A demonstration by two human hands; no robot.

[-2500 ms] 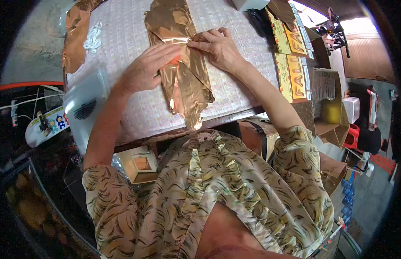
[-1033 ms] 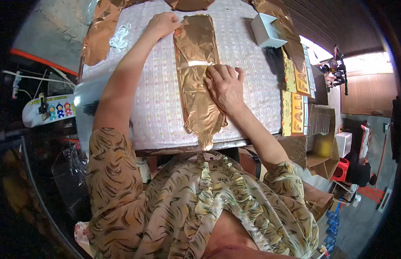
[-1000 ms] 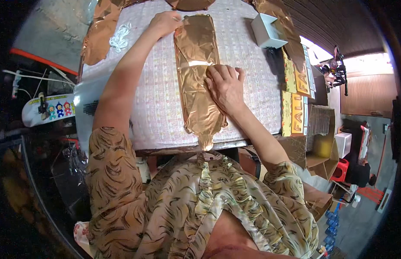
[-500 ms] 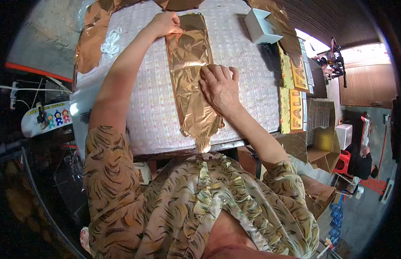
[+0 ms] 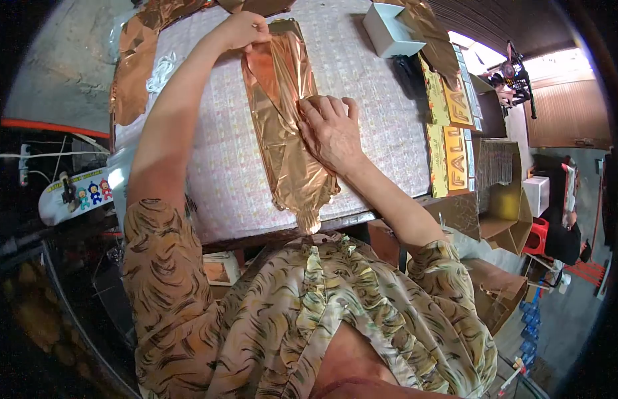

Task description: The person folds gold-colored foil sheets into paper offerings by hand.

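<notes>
A long, flat copper-coloured foil piece [image 5: 282,146] lies lengthwise on the patterned cloth [image 5: 222,173], its narrow tail hanging at the table's near edge. At its far left corner my left hand [image 5: 244,32] has its fingers closed, pinching the foil. A diagonal fold runs down from that pinch. My right hand [image 5: 332,132] rests on the middle of the foil's right side, fingers bent and somewhat apart, the thumb side partly hidden.
White string [image 5: 161,72] and copper foil [image 5: 133,73] lie at the left. An open white box [image 5: 391,33], a black object [image 5: 409,74] and yellow printed packages [image 5: 456,156] stand at the right. Cardboard boxes [image 5: 502,213] are beyond the table's right edge.
My left hand has moved slightly left and away from me, drawing up the foil's far left part into a diagonal fold. My right hand stays on the foil. The whole view has shifted a little.
</notes>
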